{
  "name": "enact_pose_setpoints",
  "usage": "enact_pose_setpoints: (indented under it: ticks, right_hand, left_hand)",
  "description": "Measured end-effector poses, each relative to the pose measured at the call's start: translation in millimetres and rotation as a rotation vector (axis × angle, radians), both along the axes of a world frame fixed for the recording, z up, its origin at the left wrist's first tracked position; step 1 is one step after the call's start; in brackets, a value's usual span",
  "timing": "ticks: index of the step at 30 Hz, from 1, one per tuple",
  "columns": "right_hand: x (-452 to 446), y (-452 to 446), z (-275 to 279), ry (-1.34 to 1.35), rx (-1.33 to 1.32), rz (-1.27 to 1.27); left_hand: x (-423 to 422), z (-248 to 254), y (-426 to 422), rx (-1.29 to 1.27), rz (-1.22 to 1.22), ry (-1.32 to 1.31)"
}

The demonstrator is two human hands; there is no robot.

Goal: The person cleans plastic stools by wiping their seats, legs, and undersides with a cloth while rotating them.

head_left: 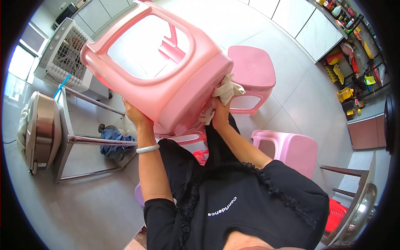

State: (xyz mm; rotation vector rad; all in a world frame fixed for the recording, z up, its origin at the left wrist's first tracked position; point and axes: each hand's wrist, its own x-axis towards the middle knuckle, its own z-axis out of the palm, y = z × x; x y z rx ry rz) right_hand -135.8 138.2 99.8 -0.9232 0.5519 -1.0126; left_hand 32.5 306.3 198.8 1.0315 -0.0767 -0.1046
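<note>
A pink plastic stool (179, 98) is held up tilted on its side in front of me, its seat turned toward me and its legs pointing away. My left hand (139, 116) grips the stool at its lower left side; part of its fingers is hidden behind the plastic. A bunched whitish cloth (227, 89) is in my right hand (221, 113), which presses it to the seat. Another pink stool (252, 68) stands upright on the floor just beyond that hand. Close to my right arm is a third pink stool (298, 152).
At left stand a metal-framed rack (96, 139), a brown and white appliance (41, 131) and an air cooler (62, 54). Shelves with bottles and packets (354, 62) line the right. A wooden chair (354, 196) is at lower right. Pale floor tiles (287, 96) surround the stools.
</note>
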Motion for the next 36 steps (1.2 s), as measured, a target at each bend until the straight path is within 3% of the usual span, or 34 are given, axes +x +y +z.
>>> enact_pose_setpoints:
  ticks: [2,4,8,10,13,15,17,20,26,27,31,33,36]
  right_hand:
    - [-15.6,28.9,22.3,0.043,0.028,0.178]
    - [-25.4,79.5,21.0,0.021,-0.104,0.144]
    - [-29.6,94.0,-5.9,0.209,-0.947,0.187]
    - [-32.4,99.2,2.4,0.24,-0.848,0.247]
    - [-39.6,88.7,-26.5,0.366,-1.218,0.201]
    - [-31.6,85.7,-73.8,0.386,-1.004,0.246]
    - [-28.9,81.4,-87.0,0.497,-0.891,0.287]
    - [-26.6,80.5,-86.6,0.434,-0.848,0.293]
    - [-24.4,83.5,-115.3,0.65,-0.329,0.32]
    - [-27.4,79.6,-97.0,0.666,-0.185,0.389]
    - [-27.4,79.4,-90.5,0.509,0.322,0.558]
    - [-26.4,85.8,-85.3,0.466,0.522,0.521]
    - [-36.4,75.7,-94.5,0.318,0.744,0.688]
  left_hand:
    - [1.3,-4.8,1.5,0.026,0.028,-0.021]
    - [3.0,-9.0,1.8,0.054,0.05,-0.032]
    - [5.8,-8.3,0.8,-0.008,0.026,-0.01]
    - [5.1,-6.0,1.9,-0.025,0.022,-0.001]
    - [3.1,-8.2,5.5,0.001,0.013,-0.012]
    - [5.3,-14.7,10.8,-0.061,-0.054,-0.031]
    - [1.1,-16.4,16.0,-0.024,-0.039,-0.063]
    - [6.6,-29.2,24.6,-0.026,-0.047,-0.088]
    - [4.3,-23.0,21.5,-0.127,-0.174,-0.096]
    - [4.3,-23.4,22.2,-0.156,-0.214,-0.099]
    - [-3.6,-6.2,8.8,-0.2,-0.126,-0.005]
    - [-6.6,-0.7,-0.9,-0.215,-0.083,0.016]
    - [-13.6,6.2,-10.4,-0.199,-0.114,0.012]
